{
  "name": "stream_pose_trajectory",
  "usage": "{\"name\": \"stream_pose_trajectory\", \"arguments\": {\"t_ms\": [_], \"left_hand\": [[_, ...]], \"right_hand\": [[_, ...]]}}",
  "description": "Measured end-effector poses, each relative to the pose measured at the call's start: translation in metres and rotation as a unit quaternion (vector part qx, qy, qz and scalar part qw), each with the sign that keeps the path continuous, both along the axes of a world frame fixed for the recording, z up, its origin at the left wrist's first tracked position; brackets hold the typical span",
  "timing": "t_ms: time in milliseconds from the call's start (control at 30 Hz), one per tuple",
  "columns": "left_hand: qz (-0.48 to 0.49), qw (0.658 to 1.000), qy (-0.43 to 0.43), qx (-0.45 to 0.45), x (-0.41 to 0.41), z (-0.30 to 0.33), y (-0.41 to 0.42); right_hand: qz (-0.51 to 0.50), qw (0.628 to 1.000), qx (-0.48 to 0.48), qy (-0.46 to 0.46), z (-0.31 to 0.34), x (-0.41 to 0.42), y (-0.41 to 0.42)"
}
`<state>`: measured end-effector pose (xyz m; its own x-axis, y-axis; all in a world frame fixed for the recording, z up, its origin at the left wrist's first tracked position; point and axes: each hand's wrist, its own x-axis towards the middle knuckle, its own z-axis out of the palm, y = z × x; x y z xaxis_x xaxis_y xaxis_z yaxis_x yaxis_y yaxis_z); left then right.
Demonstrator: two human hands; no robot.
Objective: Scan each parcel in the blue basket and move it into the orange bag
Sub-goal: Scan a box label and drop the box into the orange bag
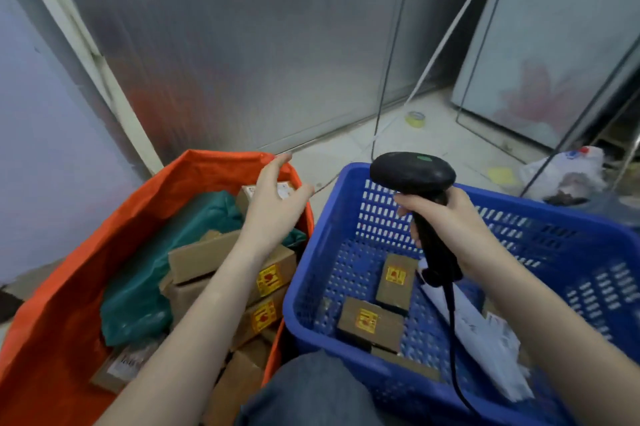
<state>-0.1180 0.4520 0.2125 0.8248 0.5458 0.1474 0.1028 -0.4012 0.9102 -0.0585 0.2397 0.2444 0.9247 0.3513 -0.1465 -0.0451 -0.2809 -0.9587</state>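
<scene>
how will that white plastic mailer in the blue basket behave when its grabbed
The white plastic mailer will probably flop and sag, since it lies creased and slumped against the blue basket wall. Its glossy film looks somewhat slippery, so a pinch may slide. It seems flat and thin, so likely light for its size.

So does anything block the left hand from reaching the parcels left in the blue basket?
Nothing visible does. The left hand hangs open over the orange bag; the blue basket is open-topped, its parcels uncovered.
</scene>
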Motion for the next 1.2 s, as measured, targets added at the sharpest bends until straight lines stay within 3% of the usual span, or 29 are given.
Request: {"name": "stream_pose_trajectory", "arguments": {"t_ms": [200, 400, 600, 800, 933, 1200], "left_hand": [[-0.145, 0.988, 0.044, -0.012, 0.061, -0.003, -0.103], [-0.209, 0.968, 0.134, 0.036, 0.11, -0.044, -0.173], [-0.212, 0.946, 0.23, 0.089, 0.146, -0.129, -0.185], [-0.201, 0.904, 0.356, 0.125, 0.168, -0.232, -0.174], [-0.187, 0.872, 0.426, 0.151, 0.176, -0.29, -0.169], [-0.15, 0.863, 0.454, 0.165, 0.187, -0.348, -0.182]], "right_hand": [[-0.082, 0.996, -0.022, -0.036, 0.003, 0.018, -0.104], [-0.143, 0.988, -0.045, -0.024, -0.044, 0.039, -0.176], [-0.159, 0.985, -0.058, 0.024, -0.117, 0.066, -0.196], [-0.149, 0.986, -0.068, 0.038, -0.186, 0.104, -0.189], [-0.133, 0.984, -0.071, 0.094, -0.235, 0.121, -0.182], [-0.11, 0.974, -0.087, 0.177, -0.284, 0.117, -0.179]]}}
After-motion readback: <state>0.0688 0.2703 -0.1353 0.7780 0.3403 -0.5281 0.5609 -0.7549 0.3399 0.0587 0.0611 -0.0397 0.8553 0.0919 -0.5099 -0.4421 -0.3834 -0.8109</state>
